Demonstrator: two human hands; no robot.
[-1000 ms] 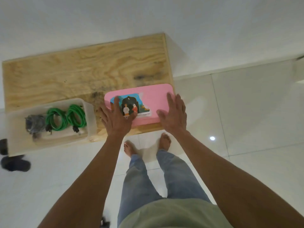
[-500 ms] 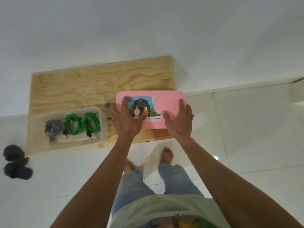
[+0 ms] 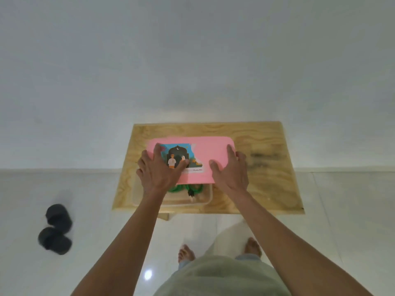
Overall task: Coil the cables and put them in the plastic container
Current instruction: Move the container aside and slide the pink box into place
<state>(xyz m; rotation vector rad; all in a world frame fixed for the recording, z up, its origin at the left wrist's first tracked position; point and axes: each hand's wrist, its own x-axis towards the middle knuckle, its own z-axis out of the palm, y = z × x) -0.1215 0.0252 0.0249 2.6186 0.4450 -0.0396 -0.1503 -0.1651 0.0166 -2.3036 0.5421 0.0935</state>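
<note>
While both hands hold the pink lid [image 3: 205,154] over the plastic container [image 3: 208,199], where green cables [image 3: 193,187] lie coiled, left hand [image 3: 159,169] and right hand [image 3: 232,170], fingers spread flat, should square its edges, then press evenly.

Lid [image 3: 210,155] over container [image 3: 205,200] with cables [image 3: 195,188], on table [image 3: 267,189].

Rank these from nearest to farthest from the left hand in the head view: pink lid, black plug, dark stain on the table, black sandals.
From the left hand:
1. Pink lid, under its fingers.
2. Black plug, in the container, just right of the wrist.
3. Dark stain, on the table's right side.
4. Black sandals, on the floor, far left.
</note>
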